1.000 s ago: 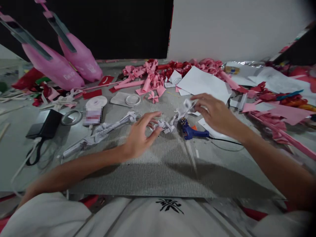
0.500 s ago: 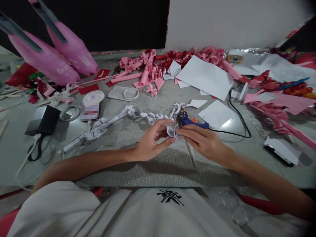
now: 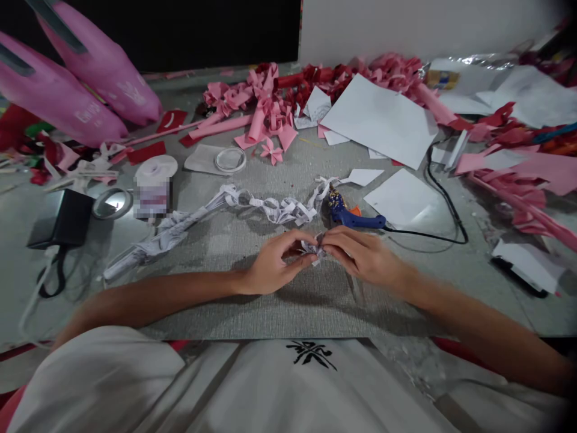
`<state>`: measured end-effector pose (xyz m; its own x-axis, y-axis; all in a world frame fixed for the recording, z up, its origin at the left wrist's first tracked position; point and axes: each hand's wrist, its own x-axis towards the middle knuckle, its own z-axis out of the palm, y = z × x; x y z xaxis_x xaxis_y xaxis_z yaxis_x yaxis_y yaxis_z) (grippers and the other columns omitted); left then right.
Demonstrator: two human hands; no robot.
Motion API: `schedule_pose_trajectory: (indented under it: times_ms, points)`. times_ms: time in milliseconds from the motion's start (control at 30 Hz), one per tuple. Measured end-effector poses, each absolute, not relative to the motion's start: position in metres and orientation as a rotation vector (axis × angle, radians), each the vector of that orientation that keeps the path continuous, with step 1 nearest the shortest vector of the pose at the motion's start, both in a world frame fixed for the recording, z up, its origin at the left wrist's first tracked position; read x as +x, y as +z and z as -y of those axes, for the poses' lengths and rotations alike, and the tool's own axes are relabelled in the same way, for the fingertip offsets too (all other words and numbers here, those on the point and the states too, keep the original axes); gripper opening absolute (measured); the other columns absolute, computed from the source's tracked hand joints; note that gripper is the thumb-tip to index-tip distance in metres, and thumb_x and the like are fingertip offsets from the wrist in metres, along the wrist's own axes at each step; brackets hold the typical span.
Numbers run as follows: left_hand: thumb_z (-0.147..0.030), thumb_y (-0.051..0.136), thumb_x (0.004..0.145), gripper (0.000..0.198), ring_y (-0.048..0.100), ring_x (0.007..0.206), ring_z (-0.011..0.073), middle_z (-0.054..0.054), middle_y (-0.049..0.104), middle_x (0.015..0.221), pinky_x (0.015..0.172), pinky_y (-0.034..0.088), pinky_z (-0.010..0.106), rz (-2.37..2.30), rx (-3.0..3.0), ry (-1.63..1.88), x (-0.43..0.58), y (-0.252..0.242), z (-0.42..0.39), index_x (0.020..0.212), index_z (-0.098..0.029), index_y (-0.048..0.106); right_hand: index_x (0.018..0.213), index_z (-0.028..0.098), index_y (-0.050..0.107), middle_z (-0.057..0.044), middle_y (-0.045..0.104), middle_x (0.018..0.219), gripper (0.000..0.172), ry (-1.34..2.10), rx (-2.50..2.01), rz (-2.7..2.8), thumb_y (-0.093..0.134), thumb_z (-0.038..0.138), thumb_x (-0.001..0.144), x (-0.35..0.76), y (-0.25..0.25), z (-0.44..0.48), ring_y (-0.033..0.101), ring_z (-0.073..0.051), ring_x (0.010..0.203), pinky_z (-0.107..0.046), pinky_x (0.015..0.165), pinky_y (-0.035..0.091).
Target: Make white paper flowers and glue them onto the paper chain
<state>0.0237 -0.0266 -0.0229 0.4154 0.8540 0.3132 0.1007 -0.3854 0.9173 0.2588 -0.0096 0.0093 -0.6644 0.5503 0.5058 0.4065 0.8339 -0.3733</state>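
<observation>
Between my two hands is a small white paper flower [image 3: 319, 246] with grey marks on it, low over the table. The thumb and fingers of my left hand [image 3: 279, 258] pinch its left side. My right hand [image 3: 367, 255] grips it from the right with fingertips pressed together, hiding part of it. Just beyond my right hand lies a blue glue gun [image 3: 356, 219] with an orange trigger and a black cord. A chain of white paper loops [image 3: 288, 209] stretches away to the left of the glue gun, past rolled white paper strips [image 3: 166, 234].
Pink paper flowers and strips [image 3: 270, 108] pile up at the back. White sheets [image 3: 378, 117] lie behind the glue gun. At left are a black adapter [image 3: 65, 218], a tape roll [image 3: 112, 203] and pink bags [image 3: 103, 66]. A black-edged phone-like object [image 3: 518, 276] lies under paper at right.
Both hands have closed in on the paper flower, and its open petals now look more covered and squeezed. The camera view has shifted slightly.
</observation>
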Motion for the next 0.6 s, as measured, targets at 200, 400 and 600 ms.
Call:
schedule_pose_trajectory:
  times_ms: [200, 400, 600]
  points:
    - [-0.024, 0.072, 0.097, 0.022, 0.074, 0.098, 0.0153, 0.008, 0.075, 0.112, 0.084, 0.062, 0.026, -0.816, 1.874, 1.065, 0.025, -0.025, 0.027, 0.118, -0.020, 0.066, 0.092, 0.020, 0.067, 0.000, 0.071, 0.085, 0.007, 0.855, -1.080, 2.070, 0.066, 0.017, 0.097, 0.249, 0.023, 0.017, 0.064, -0.012, 0.070, -0.026, 0.064, 0.052]
    - [-0.013, 0.068, 0.098, 0.023, 0.073, 0.113, 0.0186, 0.010, 0.075, 0.116, 0.098, 0.060, 0.031, -0.731, 2.136, 1.156, 0.027, -0.027, 0.028, 0.120, -0.019, 0.065, 0.091, 0.021, 0.061, 0.003, 0.066, 0.083, 0.013, 1.129, -1.287, 1.898, 0.072, 0.018, 0.085, 0.246, 0.028, 0.017, 0.062, -0.012, 0.069, -0.026, 0.063, 0.050]
    - [-0.032, 0.080, 0.092, 0.057, 0.075, 0.107, 0.0215, 0.011, 0.075, 0.124, 0.093, 0.062, 0.034, -0.872, 1.945, 1.120, 0.029, -0.033, 0.032, 0.143, -0.024, 0.055, 0.087, 0.021, 0.065, 0.001, 0.068, 0.084, 0.013, 1.108, -1.209, 1.797, 0.062, 0.009, 0.084, 0.243, 0.016, 0.018, 0.065, -0.015, 0.077, -0.028, 0.071, 0.051]
